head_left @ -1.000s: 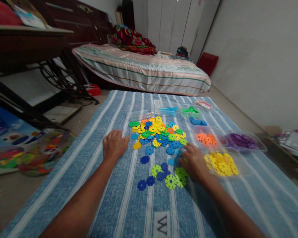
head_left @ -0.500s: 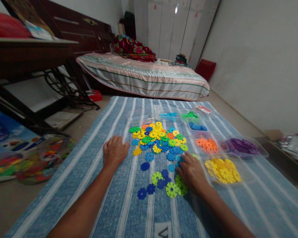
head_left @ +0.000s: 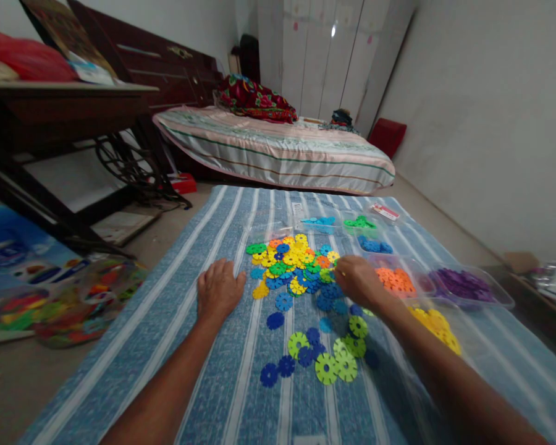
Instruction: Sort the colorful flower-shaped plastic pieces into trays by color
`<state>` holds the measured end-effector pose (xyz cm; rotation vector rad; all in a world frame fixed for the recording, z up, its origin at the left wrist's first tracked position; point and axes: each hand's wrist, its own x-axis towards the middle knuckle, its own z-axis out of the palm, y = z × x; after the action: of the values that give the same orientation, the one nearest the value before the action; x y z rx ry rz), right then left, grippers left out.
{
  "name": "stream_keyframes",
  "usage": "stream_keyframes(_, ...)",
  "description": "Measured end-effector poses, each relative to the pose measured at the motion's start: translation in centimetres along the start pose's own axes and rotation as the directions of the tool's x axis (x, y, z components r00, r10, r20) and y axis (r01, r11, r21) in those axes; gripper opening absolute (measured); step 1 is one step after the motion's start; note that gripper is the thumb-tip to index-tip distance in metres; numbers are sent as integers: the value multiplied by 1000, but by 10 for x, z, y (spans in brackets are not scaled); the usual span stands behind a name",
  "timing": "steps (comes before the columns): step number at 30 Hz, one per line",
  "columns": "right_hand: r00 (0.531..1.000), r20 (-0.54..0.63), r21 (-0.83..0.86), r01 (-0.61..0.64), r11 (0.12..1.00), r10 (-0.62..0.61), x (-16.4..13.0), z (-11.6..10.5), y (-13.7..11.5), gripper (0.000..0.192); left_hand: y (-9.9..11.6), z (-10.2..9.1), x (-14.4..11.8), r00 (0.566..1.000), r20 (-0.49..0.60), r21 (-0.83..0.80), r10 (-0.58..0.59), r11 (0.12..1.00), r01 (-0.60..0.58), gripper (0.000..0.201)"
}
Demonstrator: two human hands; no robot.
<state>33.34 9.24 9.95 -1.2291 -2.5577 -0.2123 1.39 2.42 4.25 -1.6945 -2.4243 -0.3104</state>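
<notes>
A mixed pile of notched plastic discs [head_left: 294, 262] in yellow, green, blue and orange lies on the striped cloth [head_left: 167, 346]. My left hand [head_left: 220, 289] rests flat on the cloth left of the pile, fingers stretched out, holding nothing. At the pile's right edge is my right hand [head_left: 358, 277], its fingers bent together; what they pinch, if anything, is hidden. Nearer me, light green discs [head_left: 327, 369] and dark blue discs [head_left: 286, 366] lie loosely spread. My right forearm covers part of the yellow discs [head_left: 438, 330] in their clear tub.
Clear tubs hold orange discs [head_left: 395, 281], purple discs [head_left: 463, 283], blue discs [head_left: 374, 245], green discs [head_left: 360, 222] and light blue discs [head_left: 319, 222]. A red-and-white card [head_left: 384, 212] lies at the far right. Beyond stands a bed [head_left: 278, 148]; a sewing-machine table [head_left: 65, 111] is at left.
My right hand has moved up and away from the near light green discs to the pile's right edge, and its fingers have closed. More light green discs now show near me. My left hand stays put.
</notes>
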Motion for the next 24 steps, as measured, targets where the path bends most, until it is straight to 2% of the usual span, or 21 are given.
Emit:
stream_keyframes(4,981,-138,-55,-145,988,136,74,-29,22,35,0,-2,-1,1000,-15,-2,16,1000,-16,48)
stream_keyframes(7,951,-200,-60,-252,966,235,91,-37,25,30,1,-3,-2,1000,-14,-2,13,1000,-13,47)
stream_keyframes(9,972,-118,-39,-211,977,205,80,-33,19,28,1,-2,-3,1000,-13,-8,7,1000,-7,46)
stream_keyframes(11,990,23,15,-136,991,136,57,-26,12,26,1,0,-2,1000,-17,-19,0,1000,0,46)
stream_keyframes(15,972,235,134,-63,989,30,0,-13,1,22,2,2,-2,1000,-27,-43,-5,999,4,49)
stream_keyframes(19,960,280,90,-15,996,-11,-42,-3,-5,18,4,0,-1,1000,-9,-41,-3,999,2,49)
stream_keyframes(24,971,234,-24,-44,999,48,-62,14,-16,14,4,-2,-1,1000,-14,-39,-3,999,2,50)
